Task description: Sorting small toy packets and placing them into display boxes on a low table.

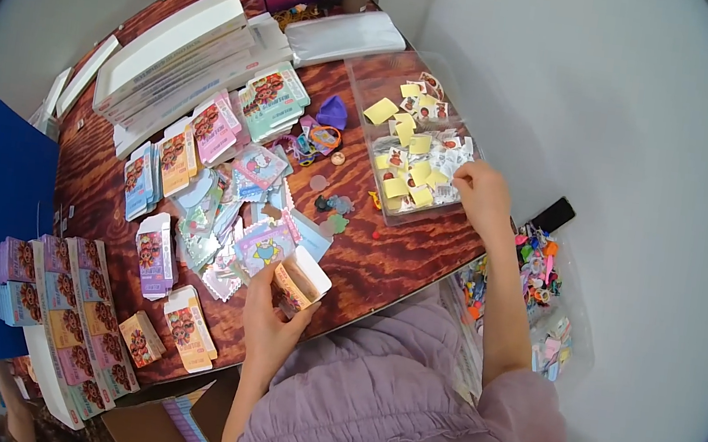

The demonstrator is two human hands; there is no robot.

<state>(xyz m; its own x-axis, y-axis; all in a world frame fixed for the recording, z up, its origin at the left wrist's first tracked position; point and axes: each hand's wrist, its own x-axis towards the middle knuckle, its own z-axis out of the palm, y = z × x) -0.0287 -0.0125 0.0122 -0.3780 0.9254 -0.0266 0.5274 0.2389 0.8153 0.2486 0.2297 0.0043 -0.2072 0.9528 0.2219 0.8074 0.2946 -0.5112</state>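
Note:
My left hand (pixel 269 325) grips a small orange cardboard box (pixel 292 291) near the table's front edge. The box's top stands open and its white inner flap shows. My right hand (pixel 483 193) is over the right side of a clear plastic tray (pixel 390 215), its fingers pinched together beside the small white packets (pixel 448 160). Whatever is between those fingertips is hidden. Yellow paper squares (pixel 382 110) lie among the packets in the tray. Left of the held box is a loose heap of pastel printed pouches (pixel 264 244).
Flattened boxes lie in stacks, such as the green stack (pixel 270 100). A display tray of small boxes (pixel 81 320) stands at the left. Long white trays (pixel 180 49) are piled at the back. Below the table's right edge sits a bin of colourful trinkets (pixel 542 271) with a black phone (pixel 553 214).

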